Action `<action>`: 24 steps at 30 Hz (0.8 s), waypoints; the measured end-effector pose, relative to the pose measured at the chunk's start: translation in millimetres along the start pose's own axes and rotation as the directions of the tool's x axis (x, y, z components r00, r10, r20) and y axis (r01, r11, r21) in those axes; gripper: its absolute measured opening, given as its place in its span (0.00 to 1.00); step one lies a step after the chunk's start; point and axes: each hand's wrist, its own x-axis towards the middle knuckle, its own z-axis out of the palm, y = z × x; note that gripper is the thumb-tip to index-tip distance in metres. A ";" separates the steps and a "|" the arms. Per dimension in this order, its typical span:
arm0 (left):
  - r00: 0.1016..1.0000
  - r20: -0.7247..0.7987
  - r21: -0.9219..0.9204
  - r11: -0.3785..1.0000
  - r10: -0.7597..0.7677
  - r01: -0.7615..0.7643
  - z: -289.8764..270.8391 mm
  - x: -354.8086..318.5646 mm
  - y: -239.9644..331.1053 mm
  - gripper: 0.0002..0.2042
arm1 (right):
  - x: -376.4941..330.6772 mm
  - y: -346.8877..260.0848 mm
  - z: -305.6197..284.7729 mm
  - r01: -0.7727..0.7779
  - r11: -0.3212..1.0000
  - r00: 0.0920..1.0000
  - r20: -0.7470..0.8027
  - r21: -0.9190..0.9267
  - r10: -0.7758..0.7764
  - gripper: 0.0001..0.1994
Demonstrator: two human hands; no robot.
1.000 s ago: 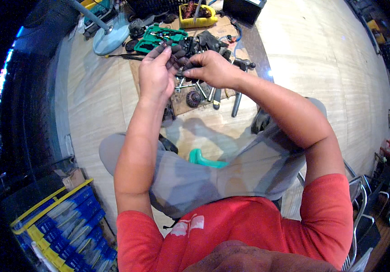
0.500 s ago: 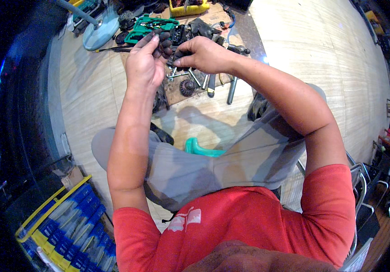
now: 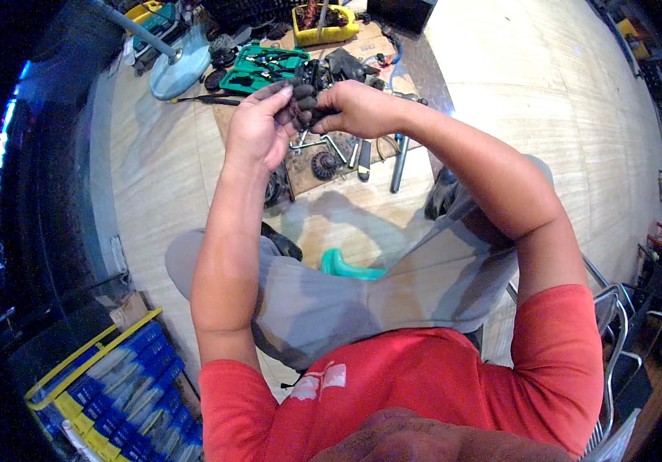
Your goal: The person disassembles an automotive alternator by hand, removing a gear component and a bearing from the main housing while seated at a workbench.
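Over a cardboard sheet (image 3: 305, 182) on the floor, my two hands meet with fingertips close together. My left hand (image 3: 258, 131), palm turned up, curls its blackened fingers; whatever lies in them is hidden or too dark to name. My right hand (image 3: 362, 112) pinches thumb and fingers toward the left fingertips, and its contents are just as unclear. Just below them lie a dark round gear-like part (image 3: 324, 164) and a bent metal wrench (image 3: 335, 146). A black-and-yellow handled tool (image 3: 364, 162) and a long metal bar (image 3: 400, 165) rest to their right.
An open green tool case (image 3: 248, 80) lies beyond my hands, with a yellow tray (image 3: 331, 35) of dark pieces behind it. A pale-blue round stand base (image 3: 169, 83) is at the far left. Between my legs sits a green curved object (image 3: 346, 267). Blue bins (image 3: 127, 381) stand at lower left.
The whole view has shifted, so everything sits slightly lower and to the right. My hands keep nearly the same closed pose, close together.
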 end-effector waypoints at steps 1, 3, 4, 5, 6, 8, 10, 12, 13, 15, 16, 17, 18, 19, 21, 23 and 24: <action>1.000 -0.017 0.022 1.000 -0.015 0.015 4.2 -1.4 -1.3 0.09 | -0.2 1.0 -1.4 -0.031 0.999 0.999 0.018 -0.022 0.032 0.12; 0.997 0.031 0.141 0.988 -0.074 0.069 10.7 -7.0 1.5 0.09 | -2.9 2.5 -7.6 0.007 0.985 1.000 0.005 -0.172 -0.007 0.11; 0.993 0.054 0.200 0.975 -0.105 0.092 14.4 -8.7 2.4 0.09 | -4.1 2.8 -10.8 0.024 0.969 1.000 0.001 -0.247 -0.025 0.11; 0.994 0.040 0.289 0.954 -0.101 0.085 16.8 -8.1 -0.2 0.09 | -1.6 9.6 -11.5 0.016 0.938 1.000 0.005 -0.346 -0.015 0.09; 0.992 0.037 0.358 0.929 -0.118 0.097 18.0 -8.4 -0.8 0.09 | -2.3 12.7 -12.7 0.021 0.919 0.999 -0.018 -0.394 -0.031 0.08; 0.989 0.023 0.489 0.865 -0.143 0.114 19.1 -11.1 0.1 0.10 | -1.9 13.1 -16.4 0.035 0.871 0.996 -0.059 -0.489 -0.073 0.07; 0.991 0.036 0.596 0.799 -0.126 0.080 17.3 -9.3 -6.2 0.09 | -0.5 12.6 -19.1 0.012 0.865 0.991 -0.107 -0.501 -0.076 0.06; 0.997 0.038 0.764 0.645 -0.060 0.010 19.5 -10.4 -9.3 0.09 | -2.0 11.1 -21.2 -0.004 0.866 0.983 -0.160 -0.500 -0.088 0.05; 0.999 0.041 0.796 0.605 -0.015 -0.024 21.3 -11.1 -10.6 0.09 | -2.5 9.0 -21.4 0.004 0.862 0.980 -0.170 -0.507 -0.104 0.05; 1.000 0.019 0.828 0.560 0.020 -0.027 26.2 -13.6 -9.7 0.10 | -3.7 3.5 -20.9 -0.023 0.858 0.980 -0.180 -0.514 -0.081 0.05; 0.999 0.008 0.843 0.537 0.038 -0.027 28.3 -14.7 -8.7 0.10 | -3.7 0.5 -20.5 -0.036 0.856 0.980 -0.184 -0.517 -0.070 0.05; 0.998 0.006 0.858 0.513 0.061 -0.036 28.6 -14.7 -8.7 0.10 | -2.8 0.7 -18.5 -0.046 0.835 0.977 -0.199 -0.548 -0.076 0.06; 0.996 0.004 0.871 0.489 0.084 -0.044 28.3 -14.3 -9.2 0.10 | -3.1 0.1 -17.6 -0.054 0.840 0.974 -0.213 -0.540 -0.074 0.06; 0.994 0.002 0.883 0.465 0.107 -0.053 28.3 -13.6 -9.4 0.10 | -3.4 -0.9 -17.2 -0.062 0.843 0.971 -0.228 -0.534 -0.073 0.06; 0.986 0.001 0.923 0.379 0.166 -0.065 29.0 -12.9 -9.7 0.11 | -3.8 -2.5 -17.5 -0.071 0.842 0.967 -0.246 -0.535 -0.074 0.07; 0.972 -0.010 0.943 0.326 0.233 -0.068 25.0 -12.0 -12.3 0.11 | -3.2 -7.4 -16.9 -0.087 0.835 0.962 -0.263 -0.543 -0.071 0.05; 0.962 -0.021 0.946 0.317 0.271 -0.069 18.7 -9.9 -15.6 0.11 | -2.6 -10.6 -16.5 -0.095 0.832 0.960 -0.271 -0.547 -0.069 0.06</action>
